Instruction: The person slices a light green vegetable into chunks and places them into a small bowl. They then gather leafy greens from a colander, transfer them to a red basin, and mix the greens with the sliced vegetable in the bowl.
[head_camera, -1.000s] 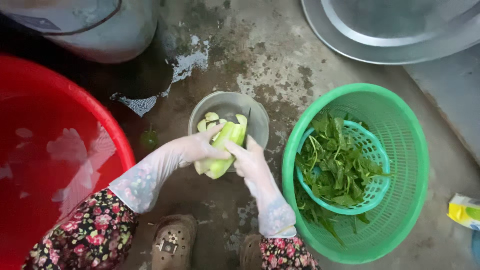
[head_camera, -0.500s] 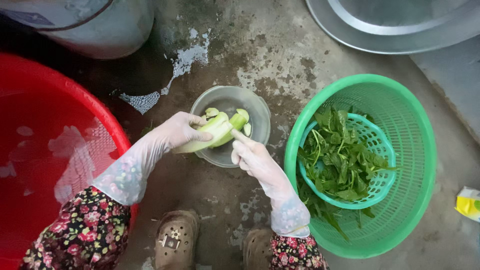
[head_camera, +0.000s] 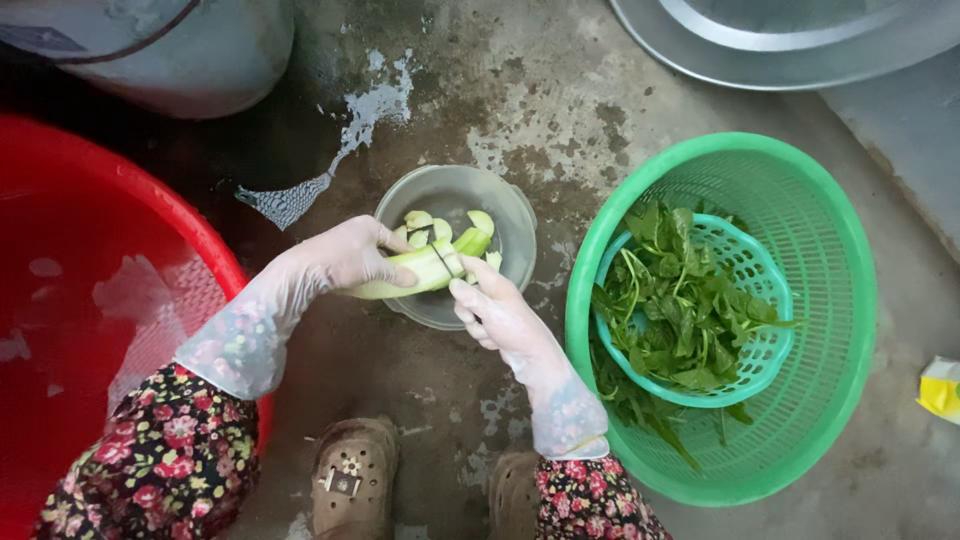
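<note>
Over the glass bowl (head_camera: 455, 245), the gloved left hand (head_camera: 345, 262) clamps a pale green gourd (head_camera: 415, 275), firm, wet, likely slippery, while the right hand (head_camera: 495, 315) grips a small knife (head_camera: 440, 258) against it.

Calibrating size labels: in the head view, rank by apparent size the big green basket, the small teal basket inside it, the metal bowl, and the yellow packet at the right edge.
Largest to smallest:
1. big green basket
2. small teal basket and metal bowl, which look alike in size, so unranked
3. yellow packet, cut off by the frame edge
</note>
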